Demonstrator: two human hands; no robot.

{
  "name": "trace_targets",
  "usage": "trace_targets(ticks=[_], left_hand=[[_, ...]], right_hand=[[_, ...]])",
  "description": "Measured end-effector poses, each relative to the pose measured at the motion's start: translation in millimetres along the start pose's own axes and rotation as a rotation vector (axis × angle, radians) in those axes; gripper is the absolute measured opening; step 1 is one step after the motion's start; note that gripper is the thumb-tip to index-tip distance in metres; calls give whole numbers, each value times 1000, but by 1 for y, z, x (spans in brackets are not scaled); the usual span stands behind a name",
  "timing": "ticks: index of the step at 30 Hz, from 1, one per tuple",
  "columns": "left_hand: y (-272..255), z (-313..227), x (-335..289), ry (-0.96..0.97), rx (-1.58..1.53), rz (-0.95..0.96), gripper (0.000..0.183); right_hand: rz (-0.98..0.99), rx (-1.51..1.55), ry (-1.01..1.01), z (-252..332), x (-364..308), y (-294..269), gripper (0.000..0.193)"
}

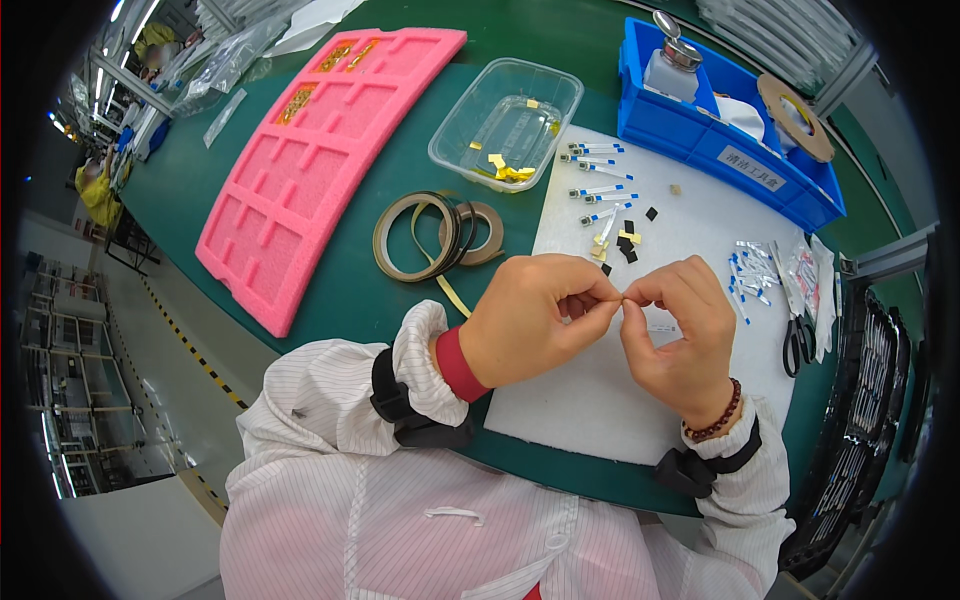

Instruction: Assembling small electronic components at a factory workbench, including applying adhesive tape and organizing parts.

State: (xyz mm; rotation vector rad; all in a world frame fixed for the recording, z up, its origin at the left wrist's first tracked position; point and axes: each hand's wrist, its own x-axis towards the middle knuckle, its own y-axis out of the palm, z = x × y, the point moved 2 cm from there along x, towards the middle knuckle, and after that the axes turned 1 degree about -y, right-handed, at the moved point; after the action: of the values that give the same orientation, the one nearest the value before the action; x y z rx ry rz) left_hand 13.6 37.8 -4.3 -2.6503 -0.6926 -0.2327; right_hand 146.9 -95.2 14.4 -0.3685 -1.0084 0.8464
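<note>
Above the white mat, the fingertips of my left hand and my right hand meet. Both pinch at one spot, and whatever is between them is too small to make out. A whitish label-like piece lies on the mat, partly behind my right hand. Just beyond my fingers are small black squares and cream-yellow pieces. Farther up the mat, several short flex cables with blue ends lie in rows. More blue-tipped strips are heaped to the right of my right hand.
Black-handled scissors lie at the mat's right edge. A blue bin holds a pump bottle and a tape roll. Leftward are a clear plastic tub, tape rolls and a pink foam tray.
</note>
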Motion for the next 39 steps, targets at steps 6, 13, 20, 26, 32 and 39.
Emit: trace_targets(ticks=[6,13,20,26,32,39], left_hand=[[1,1,0,9,3,4,8],[1,0,0,2,-6,1,7],[1,0,0,18,23,8,7],[0,1,0,29,32,-1,7],[0,0,0,47,39,5,7],[0,0,-1,24,16,-2,8]], right_hand=[[4,38,42,-3,-2,1,17],[27,47,59,-4,-1,-1,16],[33,63,63,-5,-1,0,14],[42,96,100,-7,-1,0,13],[53,117,109,-9,-1,-2,11],[64,131,116,-8,0,-1,11]])
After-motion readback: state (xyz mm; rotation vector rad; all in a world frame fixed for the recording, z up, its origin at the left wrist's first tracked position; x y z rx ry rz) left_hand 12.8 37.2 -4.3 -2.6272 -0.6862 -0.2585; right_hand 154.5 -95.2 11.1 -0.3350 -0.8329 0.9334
